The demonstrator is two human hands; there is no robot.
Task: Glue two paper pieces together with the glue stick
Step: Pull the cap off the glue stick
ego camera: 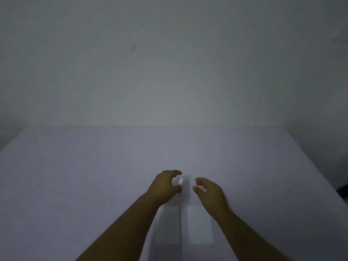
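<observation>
Two white paper pieces lie side by side near the front of the table, the left paper (167,226) and the right paper (200,225), with a narrow gap between them. Beyond them, my left hand (164,186) grips a white glue stick (179,181), its round end pointing right. My right hand (209,191) hovers a short way to the right of it, thumb and fingers pinched around a small white piece (203,189) that looks like the cap, though it is blurred. The two hands do not touch.
The table (94,176) has a pale lilac surface, and its far edge meets a plain grey wall (169,63). The light is dim. The table's right edge slopes down toward a dark area (343,191) at the far right.
</observation>
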